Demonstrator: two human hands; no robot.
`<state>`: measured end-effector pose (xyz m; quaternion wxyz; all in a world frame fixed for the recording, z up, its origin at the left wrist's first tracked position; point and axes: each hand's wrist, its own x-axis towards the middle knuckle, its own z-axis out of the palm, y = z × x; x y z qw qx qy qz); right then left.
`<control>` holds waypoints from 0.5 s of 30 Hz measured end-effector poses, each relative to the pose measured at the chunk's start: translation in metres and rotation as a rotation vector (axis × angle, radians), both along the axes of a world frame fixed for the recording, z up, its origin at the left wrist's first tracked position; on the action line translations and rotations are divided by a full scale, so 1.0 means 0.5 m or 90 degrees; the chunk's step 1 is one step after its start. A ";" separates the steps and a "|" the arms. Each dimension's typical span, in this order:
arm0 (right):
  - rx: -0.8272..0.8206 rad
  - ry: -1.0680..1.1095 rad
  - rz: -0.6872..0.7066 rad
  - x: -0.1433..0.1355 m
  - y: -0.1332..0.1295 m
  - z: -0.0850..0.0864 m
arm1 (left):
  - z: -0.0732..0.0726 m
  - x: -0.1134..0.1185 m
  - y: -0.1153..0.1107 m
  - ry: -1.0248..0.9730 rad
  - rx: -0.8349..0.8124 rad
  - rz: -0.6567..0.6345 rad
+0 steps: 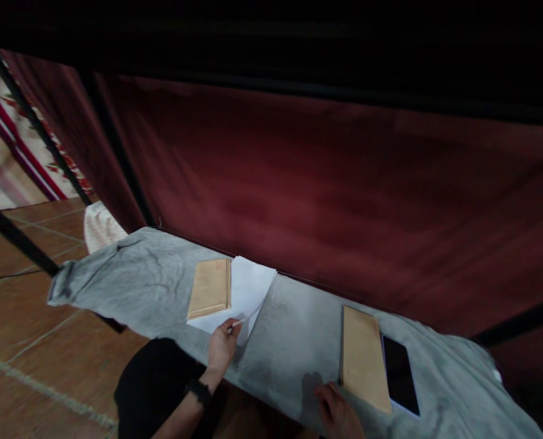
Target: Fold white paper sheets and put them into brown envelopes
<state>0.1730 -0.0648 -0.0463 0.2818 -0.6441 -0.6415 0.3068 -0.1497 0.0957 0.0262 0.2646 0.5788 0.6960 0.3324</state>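
Red curtain (298,183), grey cloth (161,268), white paper (253,283)

Behind it all hangs the red curtain. Grey cloth lies in front. On it, the white paper points its long way out from the person, leaning a bit right. One big brown envelope (366,360) lies far to its right, beside a dark tablet (400,373). Small brown envelopes (209,286) sit on the paper's left part. The left hand (222,346) is nearer and pinches the near right corner, so most paper lies beyond the grip. The right hand (337,411) is by the big envelope; I cannot tell if it grips.

The bottom edge cuts off the right hand (337,413).
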 end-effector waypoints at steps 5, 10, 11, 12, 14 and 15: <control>0.070 0.153 -0.164 -0.054 0.016 0.018 | 0.031 0.079 -0.043 0.116 0.150 -0.182; -0.025 0.340 -0.279 -0.105 0.065 0.043 | 0.031 0.186 -0.124 0.173 0.142 -0.350; -0.029 0.361 -0.297 -0.110 0.076 0.048 | 0.025 0.203 -0.139 0.170 0.134 -0.377; -0.020 0.370 -0.319 -0.112 0.085 0.053 | 0.019 0.218 -0.154 0.161 0.124 -0.399; -0.010 0.391 -0.339 -0.111 0.100 0.057 | 0.008 0.243 -0.180 0.136 0.105 -0.433; -0.008 0.392 -0.351 -0.109 0.104 0.058 | 0.005 0.253 -0.191 0.126 0.098 -0.447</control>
